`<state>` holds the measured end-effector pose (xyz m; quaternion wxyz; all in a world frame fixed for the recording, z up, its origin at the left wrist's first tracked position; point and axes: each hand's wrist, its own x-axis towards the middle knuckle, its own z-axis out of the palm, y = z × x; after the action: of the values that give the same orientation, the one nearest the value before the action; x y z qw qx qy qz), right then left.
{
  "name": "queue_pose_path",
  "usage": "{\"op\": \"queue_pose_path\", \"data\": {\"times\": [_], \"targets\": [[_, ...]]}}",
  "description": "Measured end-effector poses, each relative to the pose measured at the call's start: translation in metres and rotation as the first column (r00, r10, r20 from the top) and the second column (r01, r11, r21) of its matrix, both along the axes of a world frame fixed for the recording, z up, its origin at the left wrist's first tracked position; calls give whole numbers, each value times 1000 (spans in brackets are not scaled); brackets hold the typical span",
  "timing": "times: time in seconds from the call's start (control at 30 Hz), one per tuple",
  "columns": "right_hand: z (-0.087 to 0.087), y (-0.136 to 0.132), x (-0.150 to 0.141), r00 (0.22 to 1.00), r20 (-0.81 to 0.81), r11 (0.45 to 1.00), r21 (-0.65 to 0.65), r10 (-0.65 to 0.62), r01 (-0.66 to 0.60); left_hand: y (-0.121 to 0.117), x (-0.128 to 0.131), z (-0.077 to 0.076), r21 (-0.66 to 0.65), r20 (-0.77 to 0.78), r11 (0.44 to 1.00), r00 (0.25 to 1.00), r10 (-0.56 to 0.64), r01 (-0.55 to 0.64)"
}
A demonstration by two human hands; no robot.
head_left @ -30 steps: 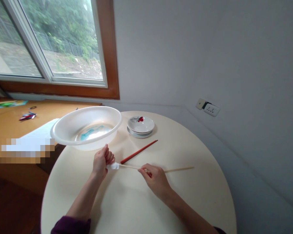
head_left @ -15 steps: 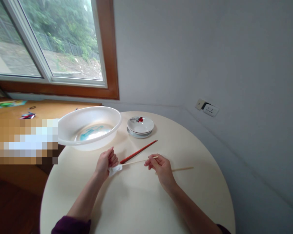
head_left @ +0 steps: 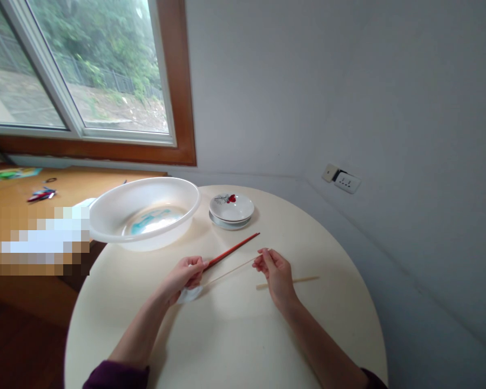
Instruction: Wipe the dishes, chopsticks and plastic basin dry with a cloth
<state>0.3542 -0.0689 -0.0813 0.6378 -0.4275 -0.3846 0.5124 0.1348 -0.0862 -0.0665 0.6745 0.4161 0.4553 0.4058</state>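
Left hand (head_left: 185, 276) turned, thin stick (head_left: 233, 270) at a steeper slant

Changed since the earlier frame: left hand rolled over, thumb now pointing toward the right hand (head_left: 276, 274); stick's far end raised.

Left hand: fingers curled closed on a white piece (head_left: 191, 294), which shows below them; thumb tip at the lower end of a red stick (head_left: 233, 250), contact not clear.

Right hand: thumb and fingertips pinching the upper end of the thin stick, other fingers loosely bent.

Thin stick: one, pale, spanning between the hands above the table (head_left: 227, 346), lower end at the white piece.

Pale chopstick (head_left: 306, 279): one, lying on the table, partly hidden behind the right hand.

Dishes (head_left: 238, 208): stacked, floral top one, right of the translucent basin (head_left: 146, 189).
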Motion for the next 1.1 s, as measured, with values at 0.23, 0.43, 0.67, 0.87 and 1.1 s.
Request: {"op": "queue_pose_path", "data": {"times": [0.23,0.43,0.67,0.87,1.1], "targets": [[-1,5,4,997,-49,999,-8,-51,51,-2,0,-1,-58,-42,997,997,-58,56],[-3,8,6,996,-42,997,-19,-76,75,-1,-3,-6,-32,-44,995,995,-93,92],[-2,7,7,994,-46,994,-56,-99,97,1,-3,-14,-13,-123,997,989,-78,77],[-3,9,8,992,-74,990,-98,-106,99,2,-3,-13,-8,-185,997,979,-83,83],[-1,8,8,983,-99,987,-53,-155,150,1,-3,-15,-7,-192,989,970,-148,150]]}}
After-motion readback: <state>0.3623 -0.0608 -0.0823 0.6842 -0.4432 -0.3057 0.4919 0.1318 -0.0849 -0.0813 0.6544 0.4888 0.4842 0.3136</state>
